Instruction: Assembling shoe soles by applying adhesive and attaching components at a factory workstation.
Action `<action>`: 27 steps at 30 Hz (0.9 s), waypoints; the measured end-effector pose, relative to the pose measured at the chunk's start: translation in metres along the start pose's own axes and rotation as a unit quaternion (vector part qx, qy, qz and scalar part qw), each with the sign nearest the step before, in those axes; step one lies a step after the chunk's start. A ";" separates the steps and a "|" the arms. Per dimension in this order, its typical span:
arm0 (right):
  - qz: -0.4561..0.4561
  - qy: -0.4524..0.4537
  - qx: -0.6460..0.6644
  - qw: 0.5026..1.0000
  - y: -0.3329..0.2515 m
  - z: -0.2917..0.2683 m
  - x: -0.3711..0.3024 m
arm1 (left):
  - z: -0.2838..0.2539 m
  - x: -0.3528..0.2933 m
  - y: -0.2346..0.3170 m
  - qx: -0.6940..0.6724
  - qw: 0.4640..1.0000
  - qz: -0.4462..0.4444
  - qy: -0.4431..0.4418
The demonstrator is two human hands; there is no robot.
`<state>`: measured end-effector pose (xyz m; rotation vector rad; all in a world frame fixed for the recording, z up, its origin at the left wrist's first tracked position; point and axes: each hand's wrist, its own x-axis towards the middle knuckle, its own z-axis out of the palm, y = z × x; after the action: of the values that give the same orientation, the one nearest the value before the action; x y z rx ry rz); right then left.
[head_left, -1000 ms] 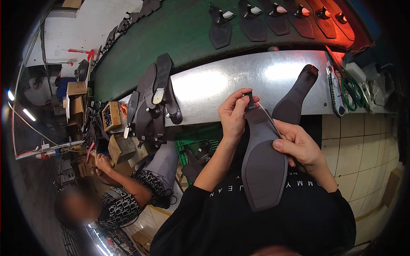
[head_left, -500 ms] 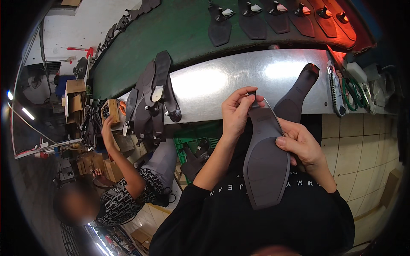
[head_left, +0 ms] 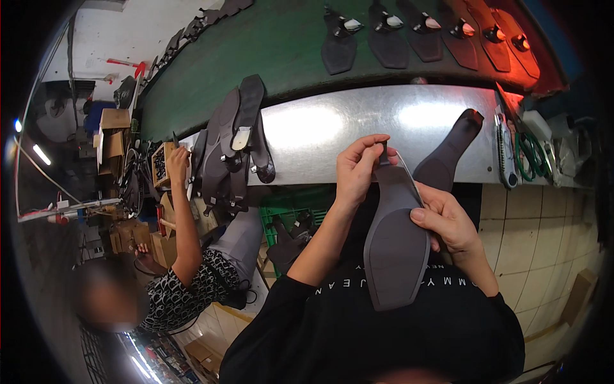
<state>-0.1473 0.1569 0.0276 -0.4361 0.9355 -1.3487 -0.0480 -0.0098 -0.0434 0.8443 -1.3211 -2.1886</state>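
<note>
Gleaming ledge (head_left: 377,137) above tiled floor (head_left: 521,240)

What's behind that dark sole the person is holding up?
Around the lower part of the dark sole, the person's black shirt shows behind it. The sole's far face is hidden, as is whatever lies directly behind it.

Hands (head_left: 355,174) gripping dark sole (head_left: 396,256), metal bench (head_left: 368,115)
</note>
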 end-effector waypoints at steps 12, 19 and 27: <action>-0.079 0.136 -0.021 0.987 0.024 -0.020 0.020 | -0.107 0.001 0.085 0.089 0.914 0.310 0.246; -0.306 0.325 -0.177 0.877 0.019 -0.065 0.016 | -0.194 -0.027 0.141 0.218 0.664 0.490 0.520; -0.245 0.431 -0.380 0.781 -0.006 -0.127 0.031 | -0.291 -0.049 0.090 0.394 0.688 0.343 0.503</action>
<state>-0.2516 0.1567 -0.0521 -0.7183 2.3010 -1.6190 0.1953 -0.1986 -0.0529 1.2637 -1.5045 -0.3005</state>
